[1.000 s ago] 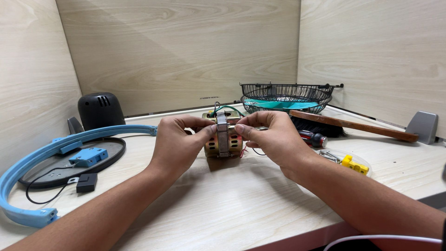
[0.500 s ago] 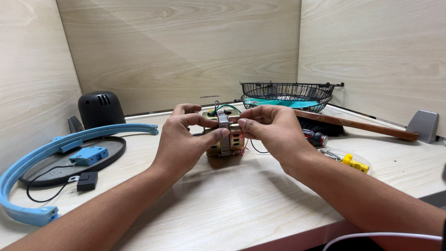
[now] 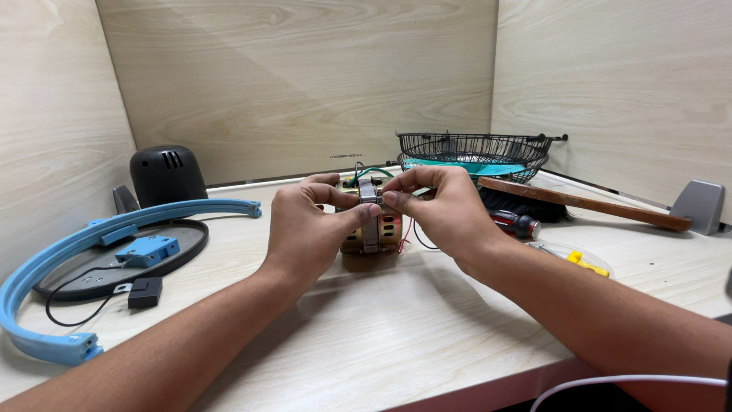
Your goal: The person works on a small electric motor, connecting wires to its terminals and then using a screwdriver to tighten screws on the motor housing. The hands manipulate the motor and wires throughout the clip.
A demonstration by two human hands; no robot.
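We observe a brass-coloured cylindrical metal motor [image 3: 371, 226] with a dull sheen, banded in grey steel. The pale wood-grain laminate table [image 3: 396, 328] is smooth and matt. The black wire basket [image 3: 473, 146] appears coated metal; the blue curved ring [image 3: 91, 236] is smooth plastic.

motor [image 3: 371, 226]: sides covered by both hands | blue ring [image 3: 91, 236]: cut off at left edge | white cable [image 3: 625, 381]: runs out at bottom and right edges | screwdriver [image 3: 512, 222]: tip hidden behind right hand [image 3: 442, 214]
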